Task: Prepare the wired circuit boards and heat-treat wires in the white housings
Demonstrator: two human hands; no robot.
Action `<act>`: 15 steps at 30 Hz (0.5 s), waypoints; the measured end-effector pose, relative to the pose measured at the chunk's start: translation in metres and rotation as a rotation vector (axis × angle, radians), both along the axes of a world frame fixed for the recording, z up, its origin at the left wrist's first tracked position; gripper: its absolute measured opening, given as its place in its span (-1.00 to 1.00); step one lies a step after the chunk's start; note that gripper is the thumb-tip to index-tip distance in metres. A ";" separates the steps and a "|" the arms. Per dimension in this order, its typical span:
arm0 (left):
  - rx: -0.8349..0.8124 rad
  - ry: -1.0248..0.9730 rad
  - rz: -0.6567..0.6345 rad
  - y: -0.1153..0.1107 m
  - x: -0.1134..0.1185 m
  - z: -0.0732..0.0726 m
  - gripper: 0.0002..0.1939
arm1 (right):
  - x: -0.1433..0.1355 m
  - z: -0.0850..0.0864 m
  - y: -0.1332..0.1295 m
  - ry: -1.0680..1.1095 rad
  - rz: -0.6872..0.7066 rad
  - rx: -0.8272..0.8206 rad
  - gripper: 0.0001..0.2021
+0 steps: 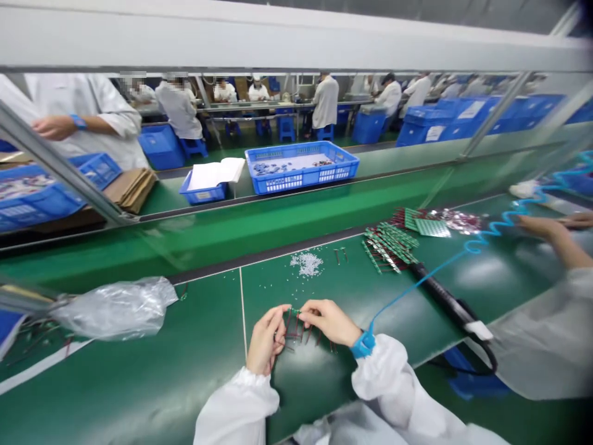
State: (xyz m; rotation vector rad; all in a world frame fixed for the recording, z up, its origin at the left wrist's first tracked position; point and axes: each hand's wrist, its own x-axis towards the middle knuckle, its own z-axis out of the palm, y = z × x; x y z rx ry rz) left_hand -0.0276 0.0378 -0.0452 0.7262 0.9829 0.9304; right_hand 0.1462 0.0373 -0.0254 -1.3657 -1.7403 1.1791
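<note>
My left hand (267, 339) pinches the left end of a narrow green circuit strip (294, 311) with dark red wires hanging from it. At the strip's right side, the fingers of my right hand (330, 320) are closed on it, and a blue wrist strap (364, 343) circles that wrist. Beyond the hands, a pile of small white pieces (307, 264) lies on the green table (185, 371). Two thin wired parts (340, 255) rest to the right of the pile. A stack of green circuit strips with red wires (391, 244) is farther right.
A black tool (440, 295) and a coiled blue cord (504, 216) lie right, near another person's hands (546, 227). At left is a clear plastic bag (120, 308). Blue trays (301, 179) stand beyond the metal frame (60, 167); several people work behind.
</note>
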 end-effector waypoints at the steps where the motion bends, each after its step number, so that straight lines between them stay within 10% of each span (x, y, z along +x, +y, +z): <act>1: 0.030 0.079 -0.015 -0.001 0.002 -0.002 -0.53 | 0.000 0.000 0.000 -0.021 0.014 -0.002 -0.81; 15: 0.561 0.701 0.006 -0.010 0.011 -0.014 -0.72 | -0.010 0.004 -0.003 -0.476 -0.095 0.020 -0.76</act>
